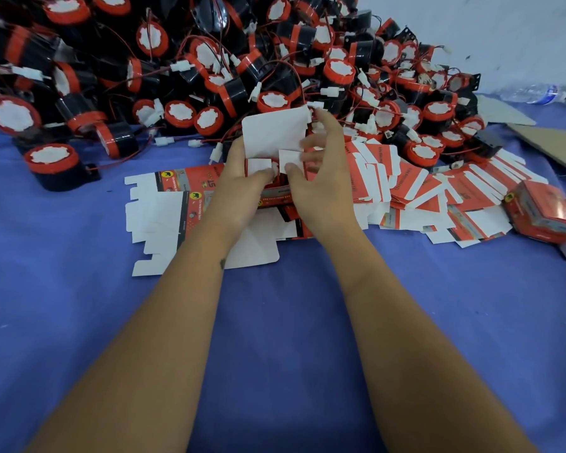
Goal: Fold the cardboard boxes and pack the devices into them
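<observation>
Head view. Both forearms reach forward over a table (79, 322) covered in blue cloth. Between the hands, mid-frame: one cardboard box (275, 152), partly folded, red printed outside, white inside. Its large white top flap stands up and tilts away; two small white side flaps are turned inward below it.

Left hand (239, 188): fingers curled round the box's left side, thumb pressing on the left small flap. Clamped on the box.

Right hand (321, 178): thumb on the right small flap, fingers bent round the box's right and far side, fingertips (311, 148) touching the edge of the big flap. Also gripping the box.

Directly under and left of the hands: flat unfolded boxes (164, 220), white side mostly up, lying overlapped on the cloth. To the right, more flat box blanks (438, 197) fanned out in a loose heap, red and white.

Far right edge: a folded, closed red box (546, 214) resting beside the fanned blanks; another partly visible below it.

Behind everything, across the top of the frame: a large pile of devices (209, 70), black round bodies with red rims and white faces, thin red and black wires with white connectors tangled among them. Nearest device (53, 161) sits apart at left on the cloth.

Upper right: a clear plastic bottle (536, 93) lying on its side; brown cardboard sheet (556, 145) near it.
</observation>
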Tool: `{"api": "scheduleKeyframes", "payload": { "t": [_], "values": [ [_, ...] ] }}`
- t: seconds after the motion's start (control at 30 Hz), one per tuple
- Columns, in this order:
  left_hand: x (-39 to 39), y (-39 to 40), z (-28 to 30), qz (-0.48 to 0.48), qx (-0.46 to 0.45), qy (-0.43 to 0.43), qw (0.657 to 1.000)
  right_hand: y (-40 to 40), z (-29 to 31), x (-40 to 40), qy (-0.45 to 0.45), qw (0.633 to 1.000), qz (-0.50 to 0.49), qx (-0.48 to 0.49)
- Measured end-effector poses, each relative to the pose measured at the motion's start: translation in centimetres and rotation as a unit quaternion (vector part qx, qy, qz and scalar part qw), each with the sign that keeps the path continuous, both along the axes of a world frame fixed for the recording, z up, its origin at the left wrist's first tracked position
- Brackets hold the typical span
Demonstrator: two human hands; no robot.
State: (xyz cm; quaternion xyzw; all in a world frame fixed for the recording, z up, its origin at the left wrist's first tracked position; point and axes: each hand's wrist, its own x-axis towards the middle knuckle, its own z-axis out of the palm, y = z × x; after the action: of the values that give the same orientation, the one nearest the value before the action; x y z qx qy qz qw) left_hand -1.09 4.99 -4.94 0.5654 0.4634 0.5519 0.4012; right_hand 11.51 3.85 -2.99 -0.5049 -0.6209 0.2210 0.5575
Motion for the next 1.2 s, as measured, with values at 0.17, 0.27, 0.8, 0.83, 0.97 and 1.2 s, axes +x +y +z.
{"api": "scheduleKeyframes", "payload": {
  "t": [0.17,0.27,0.8,0.83,0.97,1.2],
  "values": [
    [-0.1,0.0,-0.2,0.039,0.037,-0.004,0.999,0.4,0.2,1.1,-0.002,0.997,0.046,-0.066],
    [-0.1,0.0,-0.1,0.092,0.051,-0.047,0.993,0.3,0.2,1.3,-0.017,0.995,0.072,-0.06],
    [-1.5,-0.3,0.4,-0.03,-0.037,0.078,0.996,0.5,-0.3,1.8,-0.065,0.991,0.092,-0.068],
    [-1.4,-0.3,0.3,-0.028,-0.016,0.118,0.993,0.5,-0.3,1.9,-0.065,0.991,0.096,-0.067],
    [-1.8,-0.1,0.1,-0.017,-0.021,0.134,0.991,0.5,-0.4,1.9,-0.074,0.99,0.098,-0.067],
    [-2.3,0.0,0.6,-0.066,-0.078,0.089,0.991,0.7,-0.8,1.7,-0.079,0.992,0.079,-0.05]
  ]
}}
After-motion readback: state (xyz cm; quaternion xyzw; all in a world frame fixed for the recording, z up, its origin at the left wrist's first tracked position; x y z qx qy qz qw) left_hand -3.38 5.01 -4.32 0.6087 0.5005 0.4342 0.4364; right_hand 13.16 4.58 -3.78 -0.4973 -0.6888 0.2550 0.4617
